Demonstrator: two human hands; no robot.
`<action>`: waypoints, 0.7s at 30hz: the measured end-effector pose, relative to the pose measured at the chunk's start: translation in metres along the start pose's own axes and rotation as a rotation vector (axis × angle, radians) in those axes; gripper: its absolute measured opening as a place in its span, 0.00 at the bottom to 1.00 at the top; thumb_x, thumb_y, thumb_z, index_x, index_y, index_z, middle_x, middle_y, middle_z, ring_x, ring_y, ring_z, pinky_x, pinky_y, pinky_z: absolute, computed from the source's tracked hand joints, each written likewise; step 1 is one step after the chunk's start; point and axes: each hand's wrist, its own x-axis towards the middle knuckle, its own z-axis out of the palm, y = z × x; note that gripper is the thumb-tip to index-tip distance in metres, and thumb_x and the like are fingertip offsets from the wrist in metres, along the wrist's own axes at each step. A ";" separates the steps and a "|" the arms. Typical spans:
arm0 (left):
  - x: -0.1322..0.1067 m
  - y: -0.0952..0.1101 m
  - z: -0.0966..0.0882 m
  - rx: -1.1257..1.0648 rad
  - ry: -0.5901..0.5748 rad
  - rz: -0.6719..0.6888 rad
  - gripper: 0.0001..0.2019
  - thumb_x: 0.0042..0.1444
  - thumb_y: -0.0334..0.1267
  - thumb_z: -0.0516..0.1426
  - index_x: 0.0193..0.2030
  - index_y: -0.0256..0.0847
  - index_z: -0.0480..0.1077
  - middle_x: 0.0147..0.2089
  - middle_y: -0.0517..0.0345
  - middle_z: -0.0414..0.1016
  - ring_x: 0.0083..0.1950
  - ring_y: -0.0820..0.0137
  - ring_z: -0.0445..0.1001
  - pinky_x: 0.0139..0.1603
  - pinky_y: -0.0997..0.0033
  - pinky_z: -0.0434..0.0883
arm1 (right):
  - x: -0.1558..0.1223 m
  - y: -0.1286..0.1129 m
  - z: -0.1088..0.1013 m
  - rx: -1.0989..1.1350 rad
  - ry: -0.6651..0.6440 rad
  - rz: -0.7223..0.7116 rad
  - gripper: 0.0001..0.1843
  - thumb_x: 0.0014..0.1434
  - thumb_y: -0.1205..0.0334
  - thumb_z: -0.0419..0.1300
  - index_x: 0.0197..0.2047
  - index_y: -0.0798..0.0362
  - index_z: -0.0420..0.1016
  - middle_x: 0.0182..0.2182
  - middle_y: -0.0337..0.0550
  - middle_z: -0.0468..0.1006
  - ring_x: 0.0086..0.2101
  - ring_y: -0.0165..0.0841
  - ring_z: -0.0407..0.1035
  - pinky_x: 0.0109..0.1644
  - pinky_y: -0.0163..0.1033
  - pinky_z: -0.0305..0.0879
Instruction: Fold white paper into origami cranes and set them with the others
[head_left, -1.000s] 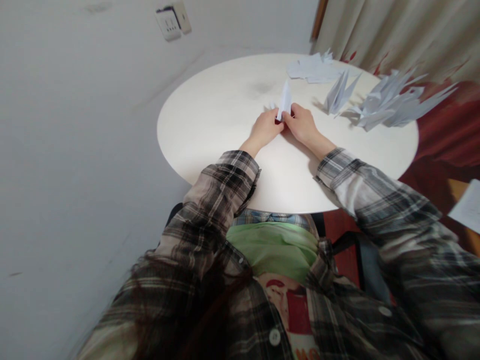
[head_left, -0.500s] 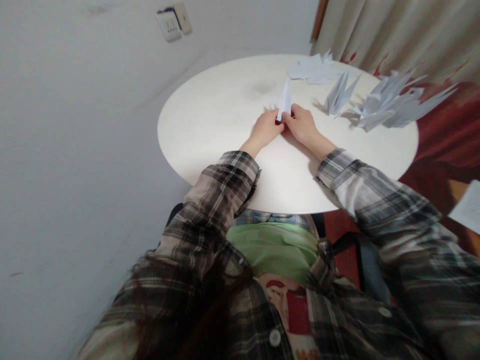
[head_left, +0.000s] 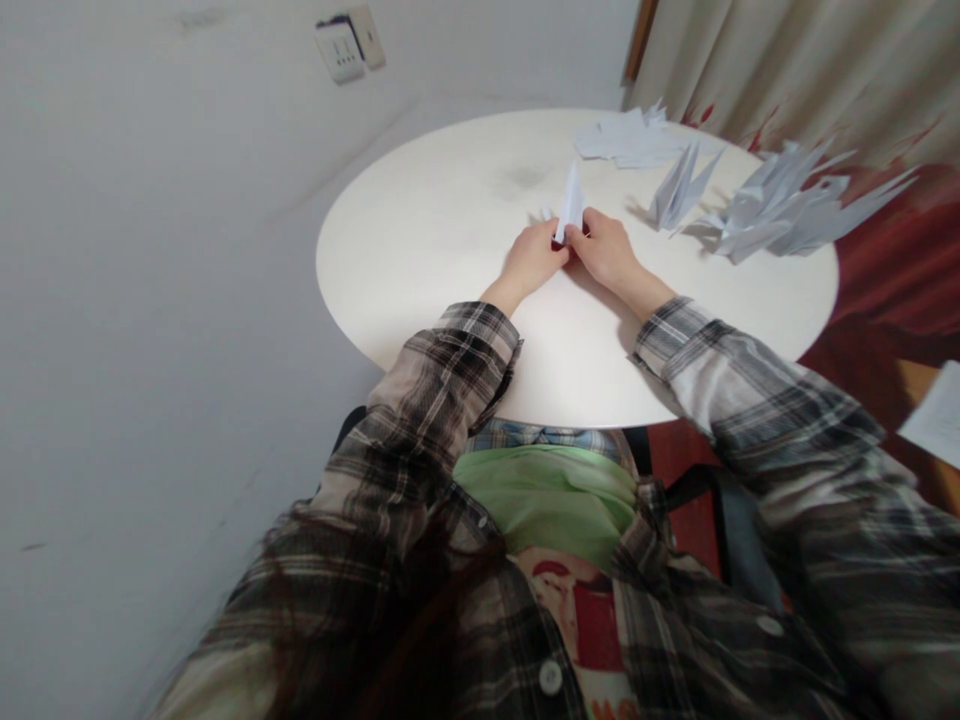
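A narrow piece of folded white paper [head_left: 571, 200] points upward over the table, its tip away from me. My left hand [head_left: 531, 258] pinches its lower left edge. On the lower right edge, the thumb and fingers of my right hand [head_left: 604, 248] are closed. The fingertips hide the paper's bottom end. A small white bit of paper shows just behind my left fingers. To the right, apart from my hands, a folded paper crane [head_left: 677, 190] stands on the table.
The round white table [head_left: 420, 250] meets the wall at the left. Several folded paper cranes [head_left: 787, 210] cluster near its right edge. A pile of white paper [head_left: 626, 138] lies at the back. Beyond hangs a curtain [head_left: 840, 70]; a wall socket [head_left: 341, 52] is at the upper left.
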 end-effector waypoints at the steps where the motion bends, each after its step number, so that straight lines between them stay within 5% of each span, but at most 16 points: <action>1: 0.000 0.000 0.000 -0.001 0.000 0.000 0.12 0.58 0.29 0.57 0.48 0.39 0.75 0.50 0.48 0.80 0.63 0.56 0.73 0.66 0.55 0.68 | -0.001 -0.001 0.000 -0.005 -0.001 0.009 0.10 0.67 0.56 0.53 0.35 0.50 0.69 0.35 0.47 0.76 0.47 0.47 0.72 0.57 0.58 0.65; 14: 0.000 -0.001 0.000 -0.022 0.005 0.008 0.12 0.56 0.28 0.57 0.46 0.40 0.75 0.48 0.49 0.81 0.64 0.56 0.72 0.66 0.56 0.67 | -0.004 -0.003 -0.001 0.059 0.036 -0.057 0.16 0.68 0.47 0.50 0.36 0.48 0.69 0.34 0.48 0.76 0.47 0.47 0.72 0.55 0.57 0.68; 21: 0.001 -0.002 0.000 -0.002 0.000 0.001 0.11 0.57 0.29 0.57 0.46 0.39 0.75 0.49 0.47 0.80 0.64 0.56 0.73 0.66 0.55 0.68 | -0.002 -0.002 0.002 0.034 0.036 -0.016 0.14 0.67 0.51 0.51 0.34 0.49 0.68 0.33 0.48 0.75 0.48 0.49 0.71 0.56 0.60 0.66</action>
